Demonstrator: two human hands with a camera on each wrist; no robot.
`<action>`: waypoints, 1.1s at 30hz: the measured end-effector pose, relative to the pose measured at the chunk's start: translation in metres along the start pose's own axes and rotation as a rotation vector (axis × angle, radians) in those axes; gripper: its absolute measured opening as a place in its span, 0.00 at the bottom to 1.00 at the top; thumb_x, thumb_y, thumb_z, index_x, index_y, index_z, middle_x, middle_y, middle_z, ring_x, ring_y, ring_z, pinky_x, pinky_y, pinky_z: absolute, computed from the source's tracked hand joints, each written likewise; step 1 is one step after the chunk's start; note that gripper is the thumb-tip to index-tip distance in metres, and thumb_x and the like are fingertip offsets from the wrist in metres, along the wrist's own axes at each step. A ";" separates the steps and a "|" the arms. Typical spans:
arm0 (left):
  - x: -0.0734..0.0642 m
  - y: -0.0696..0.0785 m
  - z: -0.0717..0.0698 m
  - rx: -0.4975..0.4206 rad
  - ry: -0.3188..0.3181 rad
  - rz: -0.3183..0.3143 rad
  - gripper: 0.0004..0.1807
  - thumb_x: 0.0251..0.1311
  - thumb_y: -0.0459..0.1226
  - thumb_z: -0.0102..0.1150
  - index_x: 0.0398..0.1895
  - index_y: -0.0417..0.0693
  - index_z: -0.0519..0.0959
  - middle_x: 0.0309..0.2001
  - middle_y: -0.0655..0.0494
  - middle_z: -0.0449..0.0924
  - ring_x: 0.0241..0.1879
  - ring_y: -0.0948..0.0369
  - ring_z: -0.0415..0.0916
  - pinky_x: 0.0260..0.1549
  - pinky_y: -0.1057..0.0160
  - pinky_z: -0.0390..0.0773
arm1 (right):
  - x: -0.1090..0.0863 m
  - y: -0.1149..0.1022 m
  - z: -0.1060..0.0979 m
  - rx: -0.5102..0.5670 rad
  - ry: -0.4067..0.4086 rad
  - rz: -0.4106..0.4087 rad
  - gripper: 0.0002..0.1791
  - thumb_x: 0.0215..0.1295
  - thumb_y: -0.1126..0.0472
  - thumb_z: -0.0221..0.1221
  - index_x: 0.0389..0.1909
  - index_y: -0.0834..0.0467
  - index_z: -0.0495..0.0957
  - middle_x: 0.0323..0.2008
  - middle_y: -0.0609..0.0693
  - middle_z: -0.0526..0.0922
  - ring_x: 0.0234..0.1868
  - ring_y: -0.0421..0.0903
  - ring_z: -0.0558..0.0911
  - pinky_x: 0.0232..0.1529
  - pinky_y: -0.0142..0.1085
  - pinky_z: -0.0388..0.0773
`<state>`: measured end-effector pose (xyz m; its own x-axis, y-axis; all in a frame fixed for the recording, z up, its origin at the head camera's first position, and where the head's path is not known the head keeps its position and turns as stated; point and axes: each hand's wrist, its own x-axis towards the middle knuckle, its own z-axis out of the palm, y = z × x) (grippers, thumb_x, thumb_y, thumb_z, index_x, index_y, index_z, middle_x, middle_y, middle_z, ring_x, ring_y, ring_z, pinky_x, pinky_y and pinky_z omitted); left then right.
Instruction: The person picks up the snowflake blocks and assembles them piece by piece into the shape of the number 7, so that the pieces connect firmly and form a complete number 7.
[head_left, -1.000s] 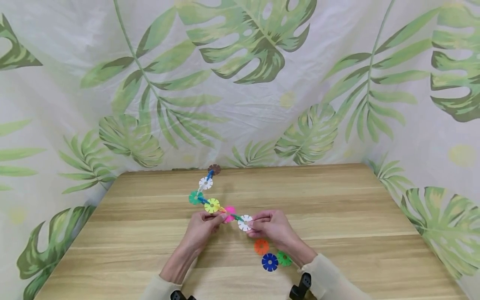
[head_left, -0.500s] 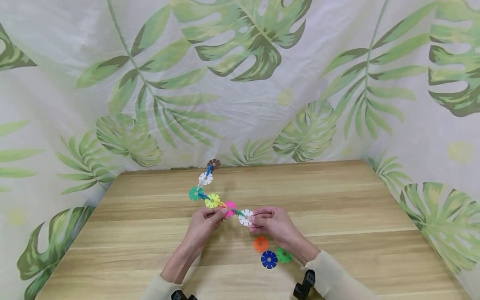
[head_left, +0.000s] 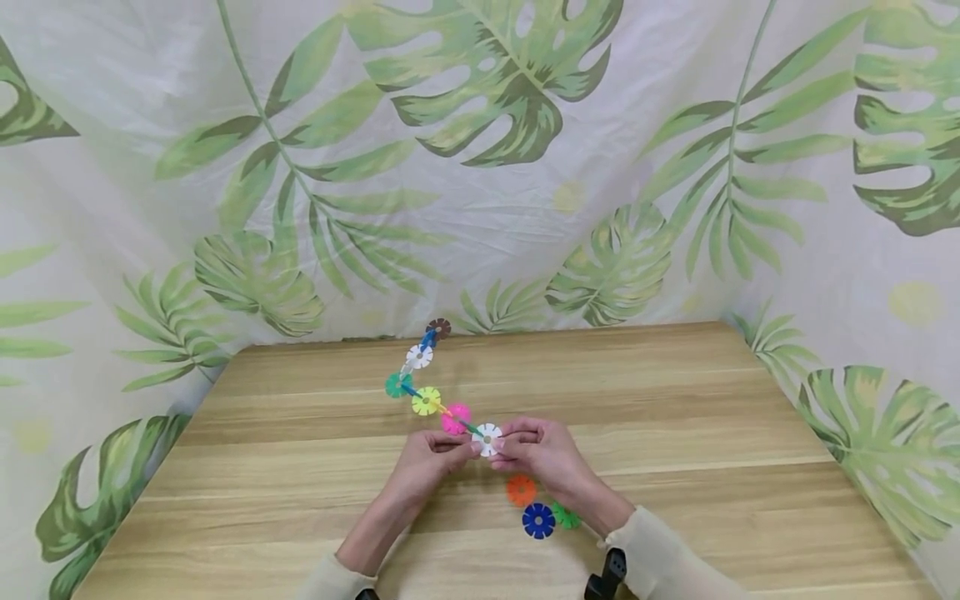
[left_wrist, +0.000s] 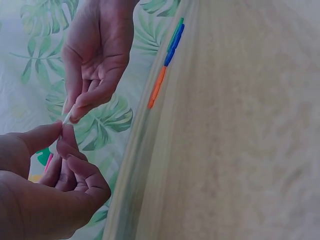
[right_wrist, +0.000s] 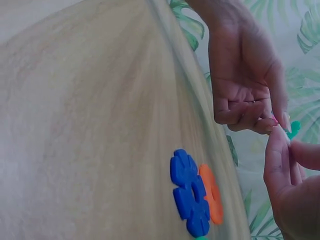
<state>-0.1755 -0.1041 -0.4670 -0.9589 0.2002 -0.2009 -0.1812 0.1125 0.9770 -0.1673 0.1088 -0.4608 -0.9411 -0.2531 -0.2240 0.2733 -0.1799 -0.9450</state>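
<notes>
A zigzag chain of slotted plastic discs is held up over the table in the head view. Its near end is a white snowflake disc (head_left: 487, 440), pinched at its left edge by my left hand (head_left: 429, 467) and at its right edge by my right hand (head_left: 553, 457). A dark green disc, seen edge-on, joins it to a pink disc (head_left: 454, 419). Beyond come a yellow disc (head_left: 427, 401), a teal disc (head_left: 397, 385), another white disc (head_left: 420, 357) and a brown disc (head_left: 438, 328) at the far end. Fingers partly cover the near white disc in both wrist views.
Three loose discs lie on the wooden table (head_left: 285, 467) beside my right wrist: an orange disc (head_left: 521, 490), a blue disc (head_left: 538, 521) and a green disc (head_left: 566, 516), partly behind the forearm. A leaf-patterned cloth (head_left: 480, 208) hangs behind the table.
My left hand has left the pink disc and shifted right to the near white disc's left edge. The right hand keeps its pinch there. The chain's far end has swung slightly right.
</notes>
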 end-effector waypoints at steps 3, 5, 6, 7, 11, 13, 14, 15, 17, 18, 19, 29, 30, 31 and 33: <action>0.000 0.000 0.001 0.002 0.011 -0.009 0.14 0.62 0.36 0.72 0.45 0.35 0.87 0.33 0.56 0.91 0.35 0.64 0.80 0.35 0.67 0.79 | 0.000 -0.001 -0.001 -0.048 -0.025 0.002 0.14 0.67 0.71 0.66 0.51 0.71 0.79 0.37 0.56 0.89 0.37 0.47 0.92 0.48 0.42 0.89; -0.001 0.001 0.001 0.010 0.020 -0.008 0.15 0.62 0.36 0.73 0.46 0.34 0.87 0.34 0.56 0.91 0.36 0.63 0.81 0.36 0.67 0.79 | -0.001 -0.002 -0.005 -0.107 -0.045 0.006 0.15 0.67 0.69 0.67 0.52 0.70 0.79 0.39 0.60 0.89 0.38 0.48 0.91 0.50 0.45 0.89; -0.001 0.002 0.000 0.015 0.025 -0.009 0.16 0.62 0.36 0.73 0.47 0.34 0.86 0.34 0.57 0.90 0.36 0.63 0.81 0.36 0.66 0.79 | -0.001 -0.003 -0.008 -0.148 -0.056 0.005 0.15 0.68 0.67 0.68 0.52 0.70 0.80 0.40 0.62 0.89 0.38 0.48 0.91 0.50 0.45 0.89; -0.001 0.003 -0.001 0.020 0.033 -0.012 0.16 0.62 0.37 0.73 0.48 0.34 0.86 0.34 0.57 0.90 0.37 0.63 0.81 0.37 0.66 0.79 | -0.002 -0.005 -0.011 -0.198 -0.067 0.001 0.16 0.67 0.66 0.68 0.52 0.70 0.80 0.41 0.63 0.89 0.38 0.48 0.91 0.49 0.45 0.89; 0.001 0.001 -0.005 0.026 0.060 -0.026 0.16 0.62 0.37 0.73 0.49 0.35 0.86 0.35 0.57 0.90 0.38 0.62 0.82 0.38 0.66 0.80 | -0.007 -0.006 -0.021 -0.461 -0.099 -0.089 0.16 0.65 0.62 0.71 0.48 0.67 0.83 0.40 0.60 0.89 0.38 0.46 0.88 0.41 0.36 0.87; 0.002 0.000 -0.007 0.019 0.067 -0.035 0.15 0.62 0.36 0.73 0.48 0.35 0.86 0.35 0.57 0.89 0.38 0.62 0.82 0.37 0.66 0.80 | -0.009 -0.005 -0.025 -0.619 -0.111 -0.167 0.15 0.63 0.61 0.73 0.45 0.66 0.84 0.37 0.55 0.89 0.36 0.43 0.85 0.38 0.31 0.84; 0.003 -0.001 -0.008 0.014 0.068 -0.038 0.15 0.62 0.36 0.73 0.48 0.35 0.86 0.35 0.57 0.89 0.38 0.62 0.82 0.37 0.66 0.80 | -0.010 -0.005 -0.027 -0.695 -0.116 -0.207 0.15 0.62 0.60 0.74 0.44 0.65 0.85 0.37 0.53 0.88 0.36 0.42 0.84 0.38 0.29 0.83; 0.004 -0.002 -0.008 0.010 0.067 -0.041 0.14 0.62 0.36 0.73 0.47 0.36 0.86 0.35 0.57 0.89 0.38 0.62 0.82 0.37 0.67 0.80 | -0.011 -0.004 -0.029 -0.765 -0.122 -0.242 0.15 0.61 0.60 0.75 0.42 0.65 0.85 0.36 0.52 0.88 0.36 0.41 0.83 0.38 0.28 0.82; 0.005 -0.003 -0.009 0.005 0.066 -0.040 0.14 0.62 0.36 0.73 0.47 0.36 0.86 0.35 0.56 0.89 0.37 0.62 0.82 0.36 0.67 0.80 | -0.012 -0.003 -0.031 -0.883 -0.137 -0.291 0.14 0.59 0.59 0.76 0.40 0.63 0.85 0.36 0.52 0.87 0.36 0.41 0.82 0.38 0.28 0.80; 0.005 -0.003 -0.010 0.006 0.067 -0.040 0.14 0.62 0.36 0.73 0.47 0.35 0.86 0.35 0.56 0.89 0.37 0.62 0.81 0.36 0.67 0.80 | -0.013 -0.002 -0.031 -0.931 -0.147 -0.303 0.14 0.58 0.59 0.77 0.40 0.62 0.86 0.35 0.51 0.87 0.36 0.41 0.81 0.38 0.28 0.79; 0.005 -0.003 -0.010 0.008 0.070 -0.041 0.14 0.62 0.36 0.73 0.47 0.35 0.86 0.35 0.56 0.89 0.37 0.62 0.81 0.36 0.67 0.80 | -0.013 -0.002 -0.032 -0.971 -0.158 -0.308 0.14 0.57 0.58 0.77 0.39 0.61 0.86 0.35 0.51 0.86 0.36 0.41 0.81 0.38 0.29 0.79; 0.005 -0.001 -0.015 -0.015 0.071 -0.061 0.14 0.62 0.36 0.73 0.47 0.36 0.85 0.35 0.57 0.89 0.36 0.62 0.80 0.34 0.67 0.78 | -0.014 -0.005 -0.028 -1.147 -0.213 -0.266 0.17 0.52 0.57 0.80 0.39 0.59 0.86 0.35 0.46 0.85 0.36 0.39 0.79 0.39 0.33 0.78; 0.005 -0.001 -0.015 -0.016 0.071 -0.061 0.14 0.62 0.36 0.73 0.47 0.36 0.85 0.35 0.57 0.89 0.36 0.62 0.80 0.34 0.67 0.78 | -0.014 -0.004 -0.027 -1.151 -0.212 -0.265 0.17 0.52 0.57 0.80 0.38 0.58 0.86 0.35 0.46 0.85 0.36 0.39 0.78 0.39 0.33 0.77; 0.006 -0.001 -0.015 -0.018 0.071 -0.063 0.14 0.62 0.36 0.73 0.47 0.36 0.85 0.35 0.57 0.89 0.36 0.62 0.80 0.34 0.67 0.78 | -0.013 -0.005 -0.027 -1.153 -0.211 -0.262 0.16 0.52 0.57 0.80 0.38 0.58 0.86 0.34 0.46 0.85 0.36 0.39 0.78 0.38 0.33 0.77; 0.006 -0.001 -0.015 -0.020 0.071 -0.063 0.14 0.62 0.36 0.73 0.47 0.36 0.85 0.34 0.57 0.89 0.35 0.62 0.80 0.34 0.67 0.77 | -0.013 -0.004 -0.027 -1.156 -0.206 -0.253 0.16 0.52 0.57 0.80 0.38 0.57 0.86 0.34 0.45 0.84 0.35 0.38 0.77 0.38 0.32 0.77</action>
<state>-0.1844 -0.1180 -0.4684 -0.9583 0.1241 -0.2575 -0.2457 0.1027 0.9639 -0.1620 0.1382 -0.4602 -0.8641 -0.5000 -0.0584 -0.3541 0.6861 -0.6356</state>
